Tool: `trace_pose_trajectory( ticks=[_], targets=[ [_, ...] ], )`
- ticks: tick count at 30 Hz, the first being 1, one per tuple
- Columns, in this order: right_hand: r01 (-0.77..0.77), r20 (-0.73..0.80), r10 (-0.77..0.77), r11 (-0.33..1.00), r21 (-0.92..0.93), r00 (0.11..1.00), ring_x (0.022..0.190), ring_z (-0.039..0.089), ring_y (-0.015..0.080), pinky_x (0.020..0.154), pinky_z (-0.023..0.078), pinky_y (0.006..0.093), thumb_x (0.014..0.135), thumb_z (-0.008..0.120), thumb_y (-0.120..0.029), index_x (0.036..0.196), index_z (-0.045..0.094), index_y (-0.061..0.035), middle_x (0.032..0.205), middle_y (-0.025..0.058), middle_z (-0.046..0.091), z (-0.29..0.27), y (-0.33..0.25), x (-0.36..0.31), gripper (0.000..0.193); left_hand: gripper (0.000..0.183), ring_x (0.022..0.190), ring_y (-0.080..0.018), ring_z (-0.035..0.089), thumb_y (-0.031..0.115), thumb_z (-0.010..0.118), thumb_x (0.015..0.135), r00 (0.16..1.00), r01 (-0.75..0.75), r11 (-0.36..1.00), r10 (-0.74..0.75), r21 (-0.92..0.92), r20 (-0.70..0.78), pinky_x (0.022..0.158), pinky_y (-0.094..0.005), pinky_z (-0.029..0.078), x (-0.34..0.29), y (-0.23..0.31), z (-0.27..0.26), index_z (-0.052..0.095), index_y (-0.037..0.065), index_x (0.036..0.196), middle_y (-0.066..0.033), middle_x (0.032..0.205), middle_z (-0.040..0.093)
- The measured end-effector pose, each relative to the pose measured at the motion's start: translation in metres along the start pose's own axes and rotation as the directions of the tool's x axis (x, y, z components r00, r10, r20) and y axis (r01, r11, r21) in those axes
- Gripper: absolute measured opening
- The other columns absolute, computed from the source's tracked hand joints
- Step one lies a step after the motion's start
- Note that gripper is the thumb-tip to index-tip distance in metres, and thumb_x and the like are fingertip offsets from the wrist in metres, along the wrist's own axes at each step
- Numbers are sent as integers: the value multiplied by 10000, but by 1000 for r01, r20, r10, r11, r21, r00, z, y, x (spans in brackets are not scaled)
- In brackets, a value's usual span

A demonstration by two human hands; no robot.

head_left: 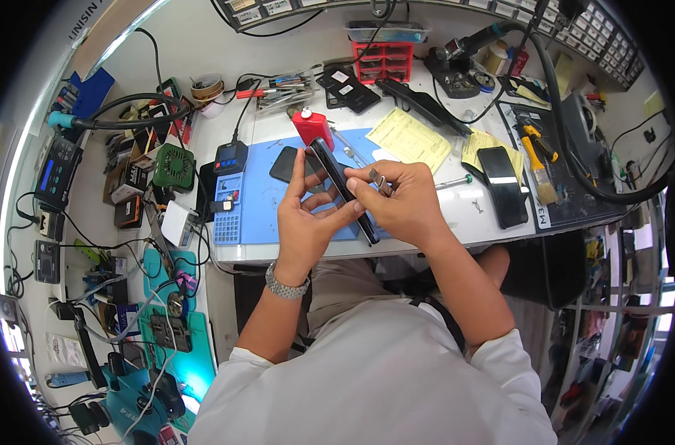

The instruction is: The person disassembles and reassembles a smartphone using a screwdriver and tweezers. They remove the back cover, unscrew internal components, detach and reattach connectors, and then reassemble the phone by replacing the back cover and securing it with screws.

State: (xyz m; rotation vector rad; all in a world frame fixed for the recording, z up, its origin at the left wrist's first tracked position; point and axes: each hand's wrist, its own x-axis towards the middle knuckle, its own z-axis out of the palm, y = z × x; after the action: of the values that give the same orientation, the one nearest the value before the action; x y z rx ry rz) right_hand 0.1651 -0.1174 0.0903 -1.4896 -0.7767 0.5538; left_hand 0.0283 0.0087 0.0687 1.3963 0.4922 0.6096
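Over the blue mat (259, 215), my left hand (308, 222) holds a dark smartphone (333, 172) tilted on edge, fingers and thumb along its sides. My right hand (404, 200) is closed, pinching a small metal piece (380, 180) against the phone's upper side; its exact kind I cannot make out. Behind the phone stands a red bottle with a white cap (308, 126). Another dark phone (283, 163) lies flat on the mat, partly hidden by my left fingers.
Yellow paper sheets (409, 141) lie beyond my right hand, with a black phone (502, 189) and a yellow-handled brush (534, 159) farther right. A blue-and-black device (230, 158) and green fan (173, 166) stand left. A thick black hose (567, 141) arches at right.
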Motion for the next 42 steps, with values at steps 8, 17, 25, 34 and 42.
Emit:
trace_pose_trajectory(
  ticks=[8, 17, 25, 34, 42],
  targets=[
    [-72, -54, 69, 996, -58, 996, 720, 695, 68, 602, 556, 278, 835, 802, -99, 923, 828, 75, 835, 108, 823, 3, 1, 4, 197, 1078, 1200, -217, 733, 28, 1024, 755, 991, -135, 974, 135, 184, 9, 968, -396, 708, 5, -4, -3, 419, -109, 1637, -141, 1459, 567],
    [177, -164, -185, 982, -59, 969, 748, 704, 79, 613, 548, 250, 794, 809, -14, 1163, 800, 24, 1067, 135, 835, 16, 4, -10, 371, 1117, 1239, -223, 695, 104, 1035, 686, 959, -231, 883, 277, 409, -56, 941, -379, 710, -2, -8, 1, 452, -98, 1617, -146, 1440, 536],
    [479, -225, -559, 815, -327, 798, 761, 742, 144, 625, 567, 268, 769, 751, 134, 1217, 809, -19, 986, 119, 791, 15, 1, -2, 477, 1116, 1268, -254, 699, 78, 1023, 668, 916, -375, 795, 397, 478, 59, 976, -388, 706, -6, -6, 5, 462, -63, 1622, -149, 1440, 537],
    [444, -179, -503, 849, -286, 846, 700, 725, 123, 643, 571, 286, 778, 816, 74, 1002, 812, 13, 830, 76, 772, -7, -5, -6, 233, 1093, 1090, -247, 714, 109, 1015, 654, 856, -467, 643, 501, 607, 129, 892, -356, 661, -7, -8, 3, 502, -48, 1607, -167, 1368, 602],
    [102, -141, -119, 987, -125, 983, 678, 653, 53, 627, 521, 242, 787, 803, -15, 931, 803, 41, 785, 52, 772, -27, -16, -6, 155, 1078, 1178, -353, 735, 128, 1009, 648, 816, -534, 590, 547, 606, 186, 970, -420, 662, -9, -13, 6, 513, -58, 1586, -222, 1386, 621]
  ],
)
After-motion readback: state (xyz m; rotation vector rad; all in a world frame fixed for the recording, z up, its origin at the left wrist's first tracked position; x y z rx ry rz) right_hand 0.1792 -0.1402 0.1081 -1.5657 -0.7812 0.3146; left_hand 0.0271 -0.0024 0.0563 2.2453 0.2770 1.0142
